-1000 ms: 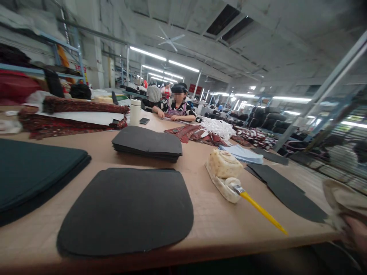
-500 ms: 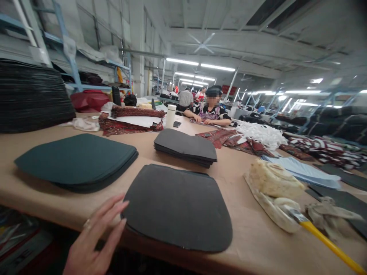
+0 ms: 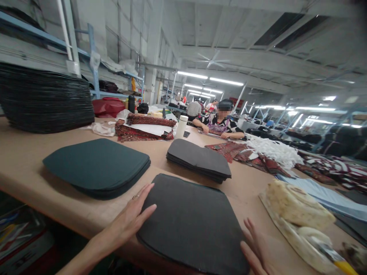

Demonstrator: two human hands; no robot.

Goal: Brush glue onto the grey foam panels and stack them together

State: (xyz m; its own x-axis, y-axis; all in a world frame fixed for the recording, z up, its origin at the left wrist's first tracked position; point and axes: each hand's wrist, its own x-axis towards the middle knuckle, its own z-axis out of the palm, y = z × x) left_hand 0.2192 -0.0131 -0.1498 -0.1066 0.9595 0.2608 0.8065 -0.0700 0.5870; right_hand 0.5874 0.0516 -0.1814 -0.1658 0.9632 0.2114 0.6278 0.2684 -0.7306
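Observation:
A flat black pad with rounded corners [image 3: 192,221] lies on the tan table [image 3: 25,168] right in front of me. My left hand [image 3: 134,214] is open, fingers stretched flat, resting against the pad's left edge; a ring shows on one finger. My right hand [image 3: 258,252] is open too, fingers spread, touching the pad's right edge near the table's front. Neither hand holds anything.
A dark green pad stack [image 3: 97,166] lies to the left, a smaller black stack [image 3: 199,158] behind. A tall pile of black sheets [image 3: 46,99] stands far left. A crusted glue container [image 3: 298,214] with a yellow-handled brush [image 3: 341,263] sits right. A person [image 3: 222,122] works farther along, among red patterned fabric.
The view swung left and down. My left hand reached forward onto the pad's left edge, and my right hand came into view at the pad's right edge.

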